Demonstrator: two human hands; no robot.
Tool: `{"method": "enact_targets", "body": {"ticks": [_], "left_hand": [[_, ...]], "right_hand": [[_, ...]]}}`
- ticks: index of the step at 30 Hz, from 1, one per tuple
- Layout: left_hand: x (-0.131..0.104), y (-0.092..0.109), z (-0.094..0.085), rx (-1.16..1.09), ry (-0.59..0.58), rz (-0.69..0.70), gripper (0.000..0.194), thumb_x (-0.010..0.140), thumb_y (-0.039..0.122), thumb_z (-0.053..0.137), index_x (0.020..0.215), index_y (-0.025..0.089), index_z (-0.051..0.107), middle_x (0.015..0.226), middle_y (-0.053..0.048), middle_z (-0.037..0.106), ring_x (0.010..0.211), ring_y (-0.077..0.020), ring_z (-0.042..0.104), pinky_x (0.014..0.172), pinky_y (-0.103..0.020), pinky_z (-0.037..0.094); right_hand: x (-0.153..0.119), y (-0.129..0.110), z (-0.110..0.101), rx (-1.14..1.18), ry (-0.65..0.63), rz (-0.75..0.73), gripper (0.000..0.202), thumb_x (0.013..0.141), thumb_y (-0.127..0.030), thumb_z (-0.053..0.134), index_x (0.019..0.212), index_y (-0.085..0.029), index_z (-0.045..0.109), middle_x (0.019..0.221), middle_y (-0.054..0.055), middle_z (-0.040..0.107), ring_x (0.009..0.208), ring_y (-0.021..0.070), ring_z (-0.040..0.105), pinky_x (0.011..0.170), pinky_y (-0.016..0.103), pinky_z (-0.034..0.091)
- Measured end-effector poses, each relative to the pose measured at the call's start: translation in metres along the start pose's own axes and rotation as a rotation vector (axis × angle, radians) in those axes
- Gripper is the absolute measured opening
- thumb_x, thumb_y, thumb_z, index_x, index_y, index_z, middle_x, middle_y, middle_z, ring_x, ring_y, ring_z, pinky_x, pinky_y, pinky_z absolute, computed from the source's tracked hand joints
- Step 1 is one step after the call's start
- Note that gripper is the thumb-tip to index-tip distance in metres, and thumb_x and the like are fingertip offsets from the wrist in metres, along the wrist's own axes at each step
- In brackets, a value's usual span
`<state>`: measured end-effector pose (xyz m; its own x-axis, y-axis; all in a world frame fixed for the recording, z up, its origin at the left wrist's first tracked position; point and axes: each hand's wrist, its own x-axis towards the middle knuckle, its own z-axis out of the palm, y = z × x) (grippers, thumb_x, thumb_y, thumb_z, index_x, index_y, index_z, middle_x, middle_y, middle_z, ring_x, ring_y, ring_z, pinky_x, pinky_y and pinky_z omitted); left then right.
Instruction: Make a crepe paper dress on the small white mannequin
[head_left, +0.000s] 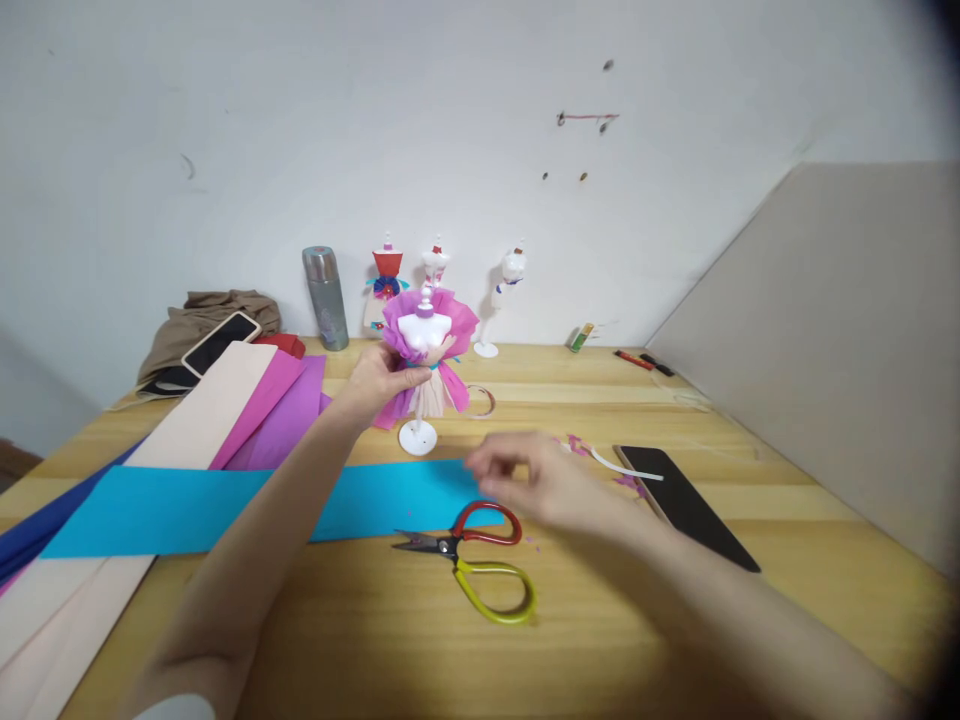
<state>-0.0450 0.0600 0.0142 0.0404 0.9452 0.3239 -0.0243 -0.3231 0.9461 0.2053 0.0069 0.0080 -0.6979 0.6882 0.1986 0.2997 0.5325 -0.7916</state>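
Note:
My left hand (379, 383) is closed on a small white dress form (426, 328) dressed in ruffled purple and pink crepe paper, thumb at its waist. Its round white base (418, 438) stands on the table. My right hand (536, 480), slightly blurred, hovers over the right end of a blue crepe paper strip (397, 495). Its fingers are loosely curved and apart, with nothing visible in them. Just below lie scissors (448, 546) with one red and one yellow handle, blades spread and pointing left, partly over the blue strip.
Pale, pink and purple crepe paper (202, 410) is stacked at left. Behind stand a grey flask (326, 300) and other dress forms (487, 320). A phone (686, 505) lies at right beside paper scraps (576, 445); another phone (221, 344) rests on brown cloth (184, 330).

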Motion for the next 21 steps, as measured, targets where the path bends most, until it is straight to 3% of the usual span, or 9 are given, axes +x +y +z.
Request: {"method": "enact_targets", "body": {"ticks": [2,6,11,15,21], "left_hand": [[0.000,-0.001,-0.002,-0.038,0.010,0.006,0.051,0.058,0.037,0.092,0.100,0.015,0.075,0.103,-0.010,0.079,0.110,-0.0365,0.069,0.098,-0.049,0.054],[0.002,-0.002,-0.005,-0.170,0.027,-0.004,0.048,0.056,0.037,0.095,0.095,0.016,0.075,0.092,-0.007,0.079,0.098,-0.0296,0.073,0.095,-0.043,0.056],[0.002,-0.003,-0.008,-0.348,0.038,-0.072,0.046,0.055,0.035,0.098,0.091,0.016,0.076,0.087,-0.005,0.079,0.087,-0.0234,0.074,0.088,-0.036,0.057],[0.001,-0.001,-0.010,-0.367,0.003,-0.093,0.045,0.060,0.035,0.096,0.097,0.016,0.077,0.095,-0.007,0.080,0.095,-0.0261,0.075,0.093,-0.037,0.057],[0.001,-0.002,-0.012,-0.380,-0.020,-0.053,0.047,0.063,0.034,0.095,0.102,0.016,0.076,0.102,-0.009,0.080,0.105,-0.0282,0.074,0.098,-0.038,0.056]], "right_hand": [[-0.021,-0.003,0.019,-0.238,-0.219,-0.041,0.022,0.086,-0.021,0.068,0.106,-0.020,0.076,0.095,0.009,0.075,0.082,0.0233,0.071,0.070,0.035,0.054],[-0.038,-0.004,0.044,-0.523,-0.390,-0.061,0.054,0.085,-0.016,0.065,0.138,-0.026,0.064,0.107,0.010,0.071,0.096,0.0289,0.068,0.082,0.043,0.054],[-0.039,0.005,0.051,-0.652,-0.391,-0.018,0.048,0.087,-0.017,0.064,0.134,-0.018,0.063,0.113,0.014,0.068,0.103,0.0312,0.065,0.089,0.047,0.054],[-0.041,0.007,0.051,-0.659,-0.414,0.044,0.042,0.086,-0.016,0.066,0.128,-0.015,0.066,0.111,0.015,0.068,0.100,0.0301,0.065,0.087,0.044,0.054],[-0.041,-0.001,0.044,-0.557,-0.433,0.025,0.050,0.084,-0.008,0.057,0.132,-0.016,0.064,0.101,0.013,0.068,0.093,0.0267,0.065,0.079,0.038,0.053]]}}
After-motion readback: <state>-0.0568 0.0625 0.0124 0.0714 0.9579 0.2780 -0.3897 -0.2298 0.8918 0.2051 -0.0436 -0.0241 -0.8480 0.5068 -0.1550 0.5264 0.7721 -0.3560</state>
